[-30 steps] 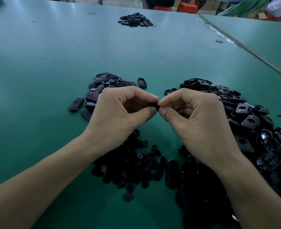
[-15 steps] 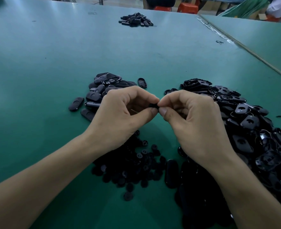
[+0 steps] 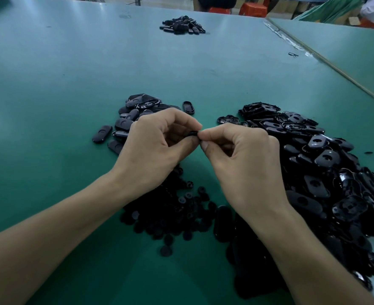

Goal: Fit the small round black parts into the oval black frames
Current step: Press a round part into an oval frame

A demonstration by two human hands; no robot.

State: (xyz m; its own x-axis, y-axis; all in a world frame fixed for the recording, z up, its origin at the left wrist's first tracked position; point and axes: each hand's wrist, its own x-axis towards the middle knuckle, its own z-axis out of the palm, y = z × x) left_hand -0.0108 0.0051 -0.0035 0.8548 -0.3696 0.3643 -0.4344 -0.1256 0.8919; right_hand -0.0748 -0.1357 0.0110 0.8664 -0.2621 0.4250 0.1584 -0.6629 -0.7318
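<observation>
On the matte green table top (image 3: pixel 49 95), furthest left, one flat oval black plastic piece (image 3: pixel 102 134) lies alone. Just beside it is a low pile of closed oval black plastic pieces (image 3: pixel 135 111), its near edge hidden by the left hand (image 3: pixel 157 148). That hand's fingers are curled in, with thumb and forefinger pinching a small black piece (image 3: pixel 193 134) at the tips. The piece is held above the table and is mostly covered, so I cannot tell whether it is a round part or a frame. Below the wrists lies a scatter of small round black parts (image 3: pixel 177 208). Beyond the fingertips, a single open oval black ring (image 3: pixel 188 107) rests on the green. The right hand (image 3: pixel 245 159), fingers likewise curled, pinches the same piece from the other side, and the two thumbs nearly meet. To its right is a large heap of glossy oval black frames (image 3: pixel 327 172), many showing a round hole. At the far edge sits another small dark pile (image 3: pixel 182 25).
</observation>
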